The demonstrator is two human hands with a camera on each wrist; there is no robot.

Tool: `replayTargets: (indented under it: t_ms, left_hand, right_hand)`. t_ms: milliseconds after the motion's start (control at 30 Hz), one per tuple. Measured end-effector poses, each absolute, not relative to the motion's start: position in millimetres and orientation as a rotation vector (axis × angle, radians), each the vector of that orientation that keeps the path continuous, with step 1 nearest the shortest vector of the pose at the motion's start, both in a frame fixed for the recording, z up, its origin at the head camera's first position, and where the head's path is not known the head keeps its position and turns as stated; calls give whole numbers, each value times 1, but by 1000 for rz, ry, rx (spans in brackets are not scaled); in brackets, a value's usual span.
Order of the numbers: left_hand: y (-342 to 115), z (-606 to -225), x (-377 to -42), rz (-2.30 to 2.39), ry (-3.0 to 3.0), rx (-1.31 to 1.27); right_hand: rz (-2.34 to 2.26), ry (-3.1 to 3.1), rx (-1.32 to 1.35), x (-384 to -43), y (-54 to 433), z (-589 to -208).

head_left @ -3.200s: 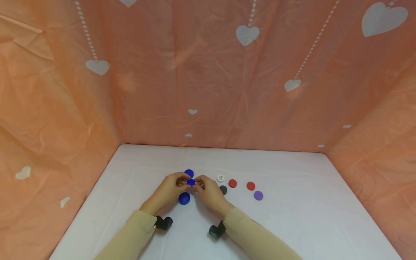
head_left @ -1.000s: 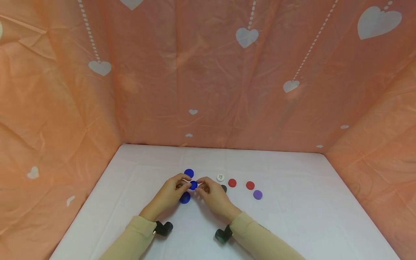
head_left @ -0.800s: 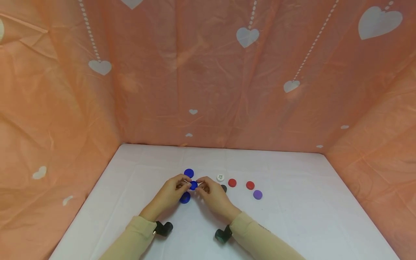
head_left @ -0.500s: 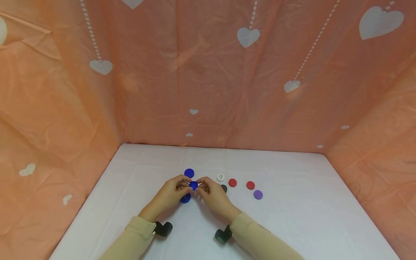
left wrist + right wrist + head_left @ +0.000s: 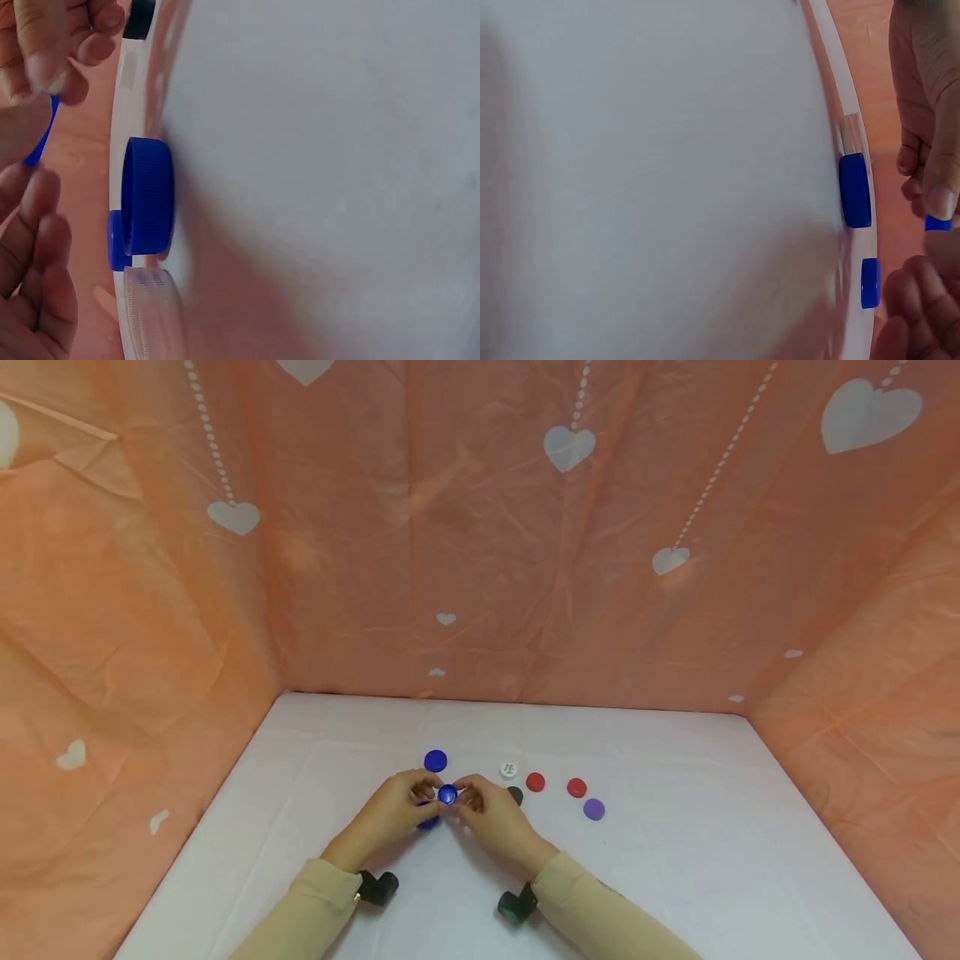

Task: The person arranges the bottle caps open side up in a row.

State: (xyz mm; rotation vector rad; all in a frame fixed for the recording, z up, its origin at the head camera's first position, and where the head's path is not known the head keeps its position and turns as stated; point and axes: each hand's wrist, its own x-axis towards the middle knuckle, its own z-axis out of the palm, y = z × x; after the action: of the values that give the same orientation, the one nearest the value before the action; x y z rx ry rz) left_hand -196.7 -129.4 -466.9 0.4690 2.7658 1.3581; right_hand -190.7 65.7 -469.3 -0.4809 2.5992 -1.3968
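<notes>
Between the two hands, a small blue bottle cap (image 5: 447, 794) is pinched at its edges above the table. The left hand (image 5: 392, 808) grips it from the left with thumb and fingers. From the right, the right hand (image 5: 497, 817) holds its other edge. In the left wrist view the held cap shows edge-on between the fingertips. A larger ribbed blue cap (image 5: 150, 196) stands below the hands; in the head view the left hand partly covers it. Another blue cap (image 5: 435, 761) lies just beyond the left fingers. Beside the ribbed cap is a clear plastic cap (image 5: 154, 315).
To the right lie a white marked cap (image 5: 508, 770), a dark cap (image 5: 516, 795) partly behind the right hand, two red caps (image 5: 536, 782) and a purple cap (image 5: 594, 809). All sit on a white table (image 5: 675, 860), with orange heart-patterned sheets (image 5: 480, 527) around it.
The held blue cap has come slightly nearer and tilted, so its rimmed face shows. Both hands have shifted a little toward the body, and the left covers more of the near blue cap.
</notes>
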Motion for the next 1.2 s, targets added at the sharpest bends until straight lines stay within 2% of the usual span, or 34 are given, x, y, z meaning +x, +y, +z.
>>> replayTargets:
  t_ms: [300, 1200]
  left_hand:
    - [-128, -473, -198, 1028, 2938, 537]
    - [-130, -473, -197, 947, 2855, 536]
  right_hand:
    - [-1223, 2652, -491, -190, 67, -475]
    - [-1122, 2692, -599, -196, 65, -483]
